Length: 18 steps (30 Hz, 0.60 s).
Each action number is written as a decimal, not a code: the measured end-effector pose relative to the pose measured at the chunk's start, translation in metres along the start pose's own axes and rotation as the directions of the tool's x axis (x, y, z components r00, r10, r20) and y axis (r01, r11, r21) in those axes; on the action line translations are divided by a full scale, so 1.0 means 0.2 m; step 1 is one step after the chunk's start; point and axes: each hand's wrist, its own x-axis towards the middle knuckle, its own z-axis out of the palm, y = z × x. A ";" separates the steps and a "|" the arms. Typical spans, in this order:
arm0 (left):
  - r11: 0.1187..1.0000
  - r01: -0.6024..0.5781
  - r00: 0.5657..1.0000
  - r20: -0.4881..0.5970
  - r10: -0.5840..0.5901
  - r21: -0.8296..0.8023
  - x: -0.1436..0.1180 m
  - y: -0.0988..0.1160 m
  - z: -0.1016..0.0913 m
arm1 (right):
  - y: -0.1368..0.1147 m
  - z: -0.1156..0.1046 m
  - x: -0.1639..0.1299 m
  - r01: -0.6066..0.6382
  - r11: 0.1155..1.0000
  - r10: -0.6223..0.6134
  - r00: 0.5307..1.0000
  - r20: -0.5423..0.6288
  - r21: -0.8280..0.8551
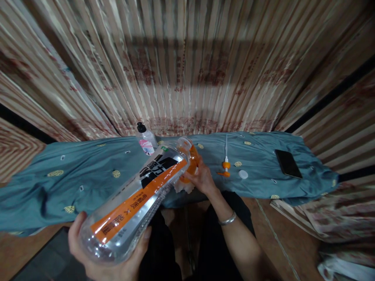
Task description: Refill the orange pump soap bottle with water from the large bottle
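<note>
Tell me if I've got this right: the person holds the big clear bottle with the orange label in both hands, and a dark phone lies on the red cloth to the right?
Not quite. The cloth under the phone is teal blue, not red, as the head view shows. The rest holds: the left hand cups the base of the bottle and the right hand grips its neck end.

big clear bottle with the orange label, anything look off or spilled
No spill shows. The bottle lies tipped almost flat, base in the left hand, right hand at its neck. Its orange pump head lies apart on the rumpled blue cloth.
</note>
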 end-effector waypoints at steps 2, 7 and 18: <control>0.999 -0.040 0.999 0.025 0.039 0.025 0.00 -0.04 -0.02 | 0.00 0.00 0.00 0.014 1.000 -0.014 1.000 0.005 0.027; 0.996 -0.073 0.996 0.054 0.070 0.055 -0.04 -0.09 -0.05 | 0.02 0.00 0.00 0.015 0.998 -0.015 1.000 -0.014 0.057; 0.995 -0.092 0.991 -0.089 0.096 0.050 -0.08 -0.01 0.06 | 0.04 0.00 0.00 0.012 0.999 -0.011 1.000 -0.015 0.031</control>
